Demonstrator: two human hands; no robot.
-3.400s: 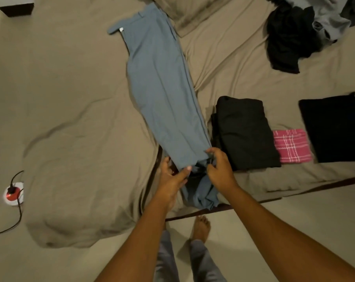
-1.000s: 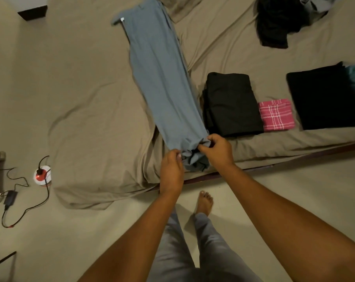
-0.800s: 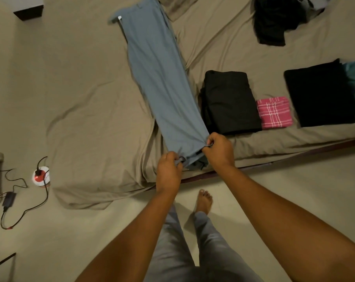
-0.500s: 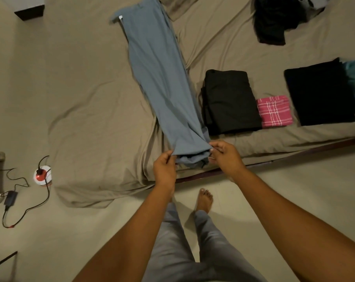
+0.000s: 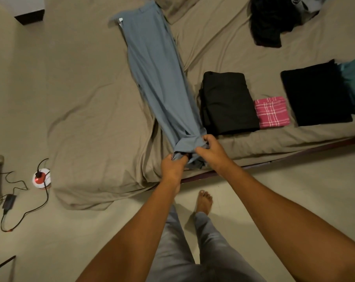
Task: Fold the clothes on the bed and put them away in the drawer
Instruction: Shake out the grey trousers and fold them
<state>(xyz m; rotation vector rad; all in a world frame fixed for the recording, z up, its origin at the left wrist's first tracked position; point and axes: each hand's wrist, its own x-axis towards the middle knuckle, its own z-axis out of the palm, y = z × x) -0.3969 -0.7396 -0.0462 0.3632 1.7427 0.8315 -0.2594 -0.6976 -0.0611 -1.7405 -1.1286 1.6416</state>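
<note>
- Your bed (image 5: pixel 87 123), under a tan sheet, carries the grey-blue trousers (image 5: pixel 158 78), which lie stretched out on a slant with their hems at its near edge.
- A folded black garment (image 5: pixel 229 102) lies just right of the trousers.
- A pink checked cloth (image 5: pixel 272 111) lies further right of the trousers, touching that garment.
- Your right hand (image 5: pixel 212 151) grips the trousers' right hem, fingers curled.
- Your left hand (image 5: pixel 173 166) pinches their bunched left hem.
</note>
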